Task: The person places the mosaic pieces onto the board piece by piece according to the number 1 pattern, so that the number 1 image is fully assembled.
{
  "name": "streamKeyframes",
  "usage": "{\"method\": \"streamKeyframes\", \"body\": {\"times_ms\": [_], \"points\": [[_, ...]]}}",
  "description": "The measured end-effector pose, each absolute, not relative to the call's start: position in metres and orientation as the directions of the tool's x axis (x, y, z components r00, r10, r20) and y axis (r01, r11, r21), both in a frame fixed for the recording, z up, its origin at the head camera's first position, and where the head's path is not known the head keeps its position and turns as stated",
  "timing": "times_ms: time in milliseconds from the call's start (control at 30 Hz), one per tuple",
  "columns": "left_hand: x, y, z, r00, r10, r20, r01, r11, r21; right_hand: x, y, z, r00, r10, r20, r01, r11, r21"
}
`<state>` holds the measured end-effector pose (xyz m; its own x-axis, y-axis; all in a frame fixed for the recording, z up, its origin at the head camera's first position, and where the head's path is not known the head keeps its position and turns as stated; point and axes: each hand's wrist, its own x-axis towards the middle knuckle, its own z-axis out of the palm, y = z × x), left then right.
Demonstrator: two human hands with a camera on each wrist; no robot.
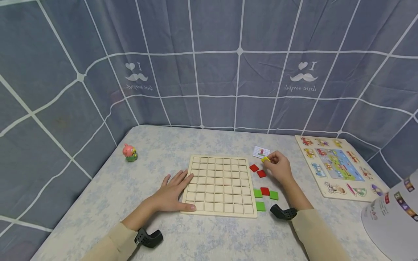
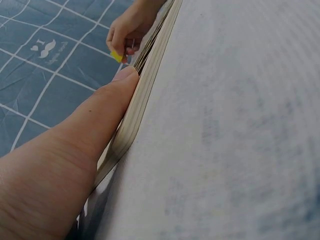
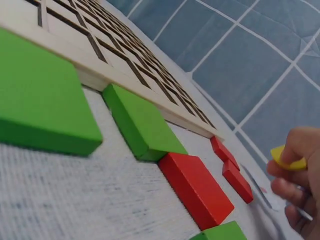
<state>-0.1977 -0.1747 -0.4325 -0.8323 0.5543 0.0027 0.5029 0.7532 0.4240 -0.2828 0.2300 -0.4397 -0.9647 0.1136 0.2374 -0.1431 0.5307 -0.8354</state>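
Note:
A pale wooden grid board (image 1: 219, 186) lies flat on the table. My left hand (image 1: 173, 194) rests on its left side, fingers spread over the edge and thumb along the near-left corner; the left wrist view shows that thumb (image 2: 112, 97) against the board's rim. Beyond the board's right side, my right hand (image 1: 278, 167) pinches a yellow square tile (image 1: 265, 159) between thumb and fingers. The tile overlaps the lower edge of a small printed pattern card (image 1: 261, 151) in the head view. Red tiles (image 3: 196, 189) and green tiles (image 3: 137, 122) lie along the board's right edge.
A picture puzzle board (image 1: 339, 168) lies at the right of the table, with a white cylindrical tub (image 1: 392, 217) in front of it. At the far left stands a small pink-and-green figurine (image 1: 130, 152). A grid-patterned curtain (image 1: 215, 72) closes off the back and sides.

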Motion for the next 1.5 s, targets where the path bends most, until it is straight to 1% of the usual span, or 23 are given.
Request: {"method": "streamKeyframes", "body": {"times_ms": [167,600,833,1000,1200,1500], "points": [[-0.197,-0.175,-0.433,-0.832,0.555,0.006,0.504,0.751,0.426,-0.28,0.225,-0.429,-0.968,0.074,0.239,-0.17,0.508,-0.844],[-0.197,-0.173,-0.432,-0.833,0.553,-0.008,0.497,0.755,0.428,-0.268,0.205,-0.408,-0.95,-0.097,0.296,-0.308,0.435,-0.846],[-0.196,-0.173,-0.431,-0.835,0.55,-0.007,0.495,0.756,0.429,-0.269,0.192,-0.407,-0.931,-0.189,0.311,-0.364,0.451,-0.815],[-0.196,-0.174,-0.43,-0.836,0.549,-0.007,0.492,0.755,0.433,-0.27,0.18,-0.408,-0.918,-0.268,0.294,-0.39,0.465,-0.795],[-0.197,-0.174,-0.431,-0.836,0.549,-0.004,0.495,0.757,0.427,-0.271,0.163,-0.406,-0.9,-0.332,0.281,-0.421,0.498,-0.758],[-0.197,-0.175,-0.432,-0.837,0.548,-0.002,0.495,0.757,0.427,-0.273,0.142,-0.407,-0.894,-0.408,0.186,-0.393,0.514,-0.762]]}}
